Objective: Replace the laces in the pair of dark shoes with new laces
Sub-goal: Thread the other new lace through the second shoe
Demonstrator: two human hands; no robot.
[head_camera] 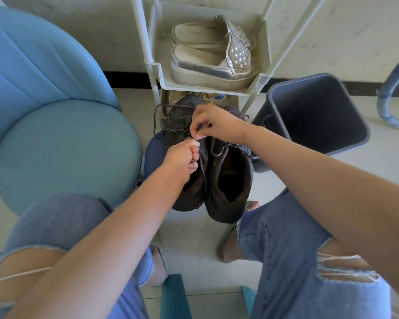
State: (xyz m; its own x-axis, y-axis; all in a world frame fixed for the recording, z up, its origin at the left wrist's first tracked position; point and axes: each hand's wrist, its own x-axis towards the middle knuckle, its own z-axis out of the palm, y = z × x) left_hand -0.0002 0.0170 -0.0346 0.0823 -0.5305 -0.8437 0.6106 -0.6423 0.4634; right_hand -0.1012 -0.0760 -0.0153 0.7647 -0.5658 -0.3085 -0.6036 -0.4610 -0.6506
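Our left hand point(182, 155) and right hand point(214, 125) pinch the lace point(174, 130), seemingly soft and limp, best gripped close to the shoe point(190, 188).

shoes point(228, 171) matt dark suede-like | sandals point(207, 56) glossy silver | bin point(313, 116) smooth plastic
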